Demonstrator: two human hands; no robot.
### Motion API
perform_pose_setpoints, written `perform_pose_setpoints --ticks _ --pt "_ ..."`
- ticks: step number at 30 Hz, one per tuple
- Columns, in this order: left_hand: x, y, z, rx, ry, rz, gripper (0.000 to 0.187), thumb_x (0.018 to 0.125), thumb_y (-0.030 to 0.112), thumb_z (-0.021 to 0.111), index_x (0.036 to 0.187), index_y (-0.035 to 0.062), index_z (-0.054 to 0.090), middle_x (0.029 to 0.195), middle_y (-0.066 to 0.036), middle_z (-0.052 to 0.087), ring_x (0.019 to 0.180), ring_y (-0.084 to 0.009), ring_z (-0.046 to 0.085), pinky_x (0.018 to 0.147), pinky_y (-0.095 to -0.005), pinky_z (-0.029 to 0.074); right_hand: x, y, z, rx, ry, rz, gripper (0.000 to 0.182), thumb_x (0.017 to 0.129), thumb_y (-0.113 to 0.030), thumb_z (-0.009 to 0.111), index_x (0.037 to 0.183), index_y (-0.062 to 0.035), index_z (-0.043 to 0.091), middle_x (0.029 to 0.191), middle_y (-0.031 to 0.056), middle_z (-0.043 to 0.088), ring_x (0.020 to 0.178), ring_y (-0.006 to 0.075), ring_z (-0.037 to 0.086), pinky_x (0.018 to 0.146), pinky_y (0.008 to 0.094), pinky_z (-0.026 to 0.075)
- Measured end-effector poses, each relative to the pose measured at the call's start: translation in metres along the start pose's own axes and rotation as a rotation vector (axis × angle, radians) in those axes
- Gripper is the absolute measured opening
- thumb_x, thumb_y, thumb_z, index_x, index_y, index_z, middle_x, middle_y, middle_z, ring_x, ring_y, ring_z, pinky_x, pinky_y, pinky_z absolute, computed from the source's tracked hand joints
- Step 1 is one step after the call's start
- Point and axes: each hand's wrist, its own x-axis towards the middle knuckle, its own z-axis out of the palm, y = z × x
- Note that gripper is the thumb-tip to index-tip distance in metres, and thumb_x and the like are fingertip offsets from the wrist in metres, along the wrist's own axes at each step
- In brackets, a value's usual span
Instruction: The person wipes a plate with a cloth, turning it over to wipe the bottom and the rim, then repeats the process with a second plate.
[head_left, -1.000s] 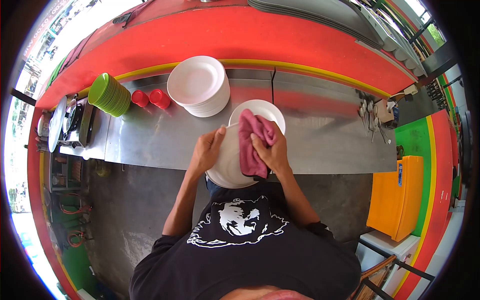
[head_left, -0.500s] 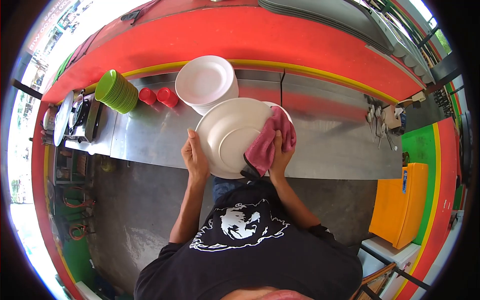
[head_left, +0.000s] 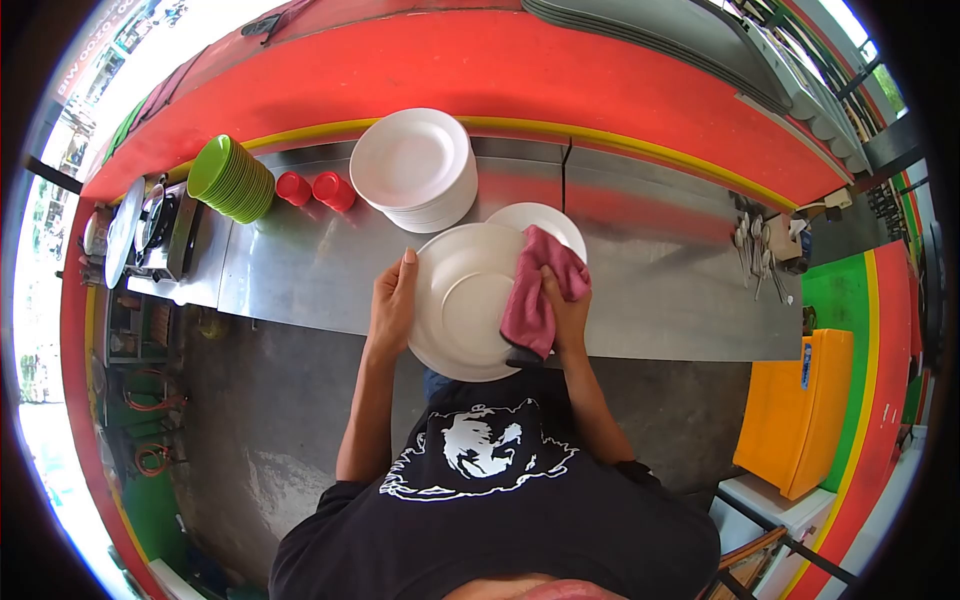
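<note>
The plate [head_left: 470, 300] has tipped back flatter and lower since half a second ago, white and glossy over the counter [head_left: 300, 270] edge, left hand [head_left: 392, 305] gripping its rim, right hand [head_left: 565, 310] pressing the pink cloth [head_left: 535, 290] on it (a one-sided grip could let it slip).

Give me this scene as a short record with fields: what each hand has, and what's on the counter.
left hand: grips the left rim of a white plate, held up over the counter edge
right hand: presses a pink cloth against the plate's right side
behind the held plate: another white plate lying on the steel counter
counter, back: stack of white plates, two red cups, stack of green bowls
counter, right end: spoons
</note>
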Motion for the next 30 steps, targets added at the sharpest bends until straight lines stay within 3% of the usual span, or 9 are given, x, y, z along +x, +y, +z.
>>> perform_pose_setpoints --ticks 5,6,9,10,13,15,18,22,30 --pt "0.001 -0.009 0.006 0.097 -0.065 -0.034 0.051 0.107 0.044 0.044 0.106 -0.0012 0.068 0.085 -0.002 0.07 0.072 -0.0064 0.063 0.062 -0.0235 0.052 -0.004 -0.01 0.0 -0.295 -0.16 -0.144 0.054 0.09 -0.022 0.073 0.137 -0.0007 0.055 0.126 0.0145 0.062 0.114 0.0226 0.06 0.095 0.0318 0.047" --pt "0.002 -0.012 0.009 0.1 -0.082 -0.035 0.05 0.107 0.044 0.044 0.108 -0.0007 0.067 0.087 -0.003 0.07 0.072 -0.0066 0.064 0.063 -0.0236 0.053 -0.006 -0.021 0.003 -0.359 -0.215 -0.216 0.055 0.088 -0.023 0.073 0.137 -0.0071 0.057 0.135 0.0166 0.056 0.124 0.0315 0.056 0.103 0.0379 0.043" --pt "0.0 -0.025 0.019 0.232 -0.119 0.001 0.051 0.107 0.042 0.046 0.099 -0.0021 0.07 0.078 0.003 0.063 0.066 -0.003 0.051 0.057 -0.0211 0.042 -0.005 -0.032 0.01 -0.748 -0.336 -0.662 0.057 0.085 -0.026 0.074 0.136 -0.0077 0.058 0.141 0.0168 0.051 0.13 0.038 0.05 0.109 0.0464 0.038" --pt "0.001 -0.027 0.019 0.259 -0.126 -0.002 0.051 0.107 0.042 0.047 0.099 -0.002 0.07 0.078 0.003 0.062 0.066 -0.0028 0.05 0.057 -0.0209 0.041 -0.006 -0.031 0.01 -0.755 -0.403 -0.668 0.058 0.083 -0.028 0.074 0.135 -0.0083 0.058 0.145 0.0177 0.049 0.134 0.0418 0.045 0.111 0.0514 0.033" --pt "0.002 -0.026 0.017 0.23 -0.109 0.004 0.05 0.107 0.043 0.047 0.099 -0.0018 0.069 0.081 0.002 0.063 0.068 -0.0035 0.051 0.059 -0.0217 0.043 0.005 -0.026 0.002 -0.583 -0.454 -0.611 0.058 0.084 -0.029 0.074 0.135 -0.0065 0.058 0.15 0.0179 0.045 0.138 0.0409 0.041 0.113 0.0515 0.031" --pt "0.0 -0.021 0.021 0.054 -0.055 0.02 0.051 0.107 0.045 0.046 0.101 -0.0017 0.067 0.088 -0.003 0.069 0.072 -0.0059 0.06 0.065 -0.0237 0.051 0.005 -0.009 -0.003 -0.423 -0.344 -0.487 0.06 0.089 -0.02 0.07 0.142 -0.0002 0.049 0.155 0.0185 0.04 0.143 0.0363 0.038 0.117 0.0455 0.028" --pt "0.002 -0.01 0.023 -0.075 0.095 0.136 0.051 0.106 0.047 0.047 0.099 -0.0002 0.066 0.087 -0.002 0.068 0.072 -0.0068 0.061 0.065 -0.0243 0.051 -0.008 0.006 0.005 -0.151 -0.174 -0.312 0.062 0.096 -0.011 0.063 0.149 0.005 0.035 0.155 0.0185 0.04 0.143 0.0273 0.037 0.118 0.0361 0.028" --pt "0.009 -0.01 0.023 -0.183 0.296 0.277 0.051 0.105 0.049 0.046 0.097 0.002 0.065 0.088 -0.002 0.068 0.078 -0.0082 0.063 0.069 -0.0242 0.052 -0.037 0.01 0.018 0.124 -0.057 0.03 0.061 0.101 -0.016 0.058 0.151 0.0052 0.03 0.15 0.016 0.044 0.137 0.0207 0.042 0.113 0.0353 0.033" --pt "0.007 -0.028 0.016 -0.234 0.519 0.326 0.053 0.106 0.051 0.042 0.103 0.0016 0.063 0.094 -0.005 0.068 0.081 -0.0093 0.063 0.072 -0.0271 0.052 -0.017 0.014 0.0 0.588 -0.051 0.261 0.05 0.103 -0.024 0.056 0.147 -0.0067 0.038 0.143 0.0103 0.05 0.131 0.0219 0.05 0.111 0.0386 0.041"
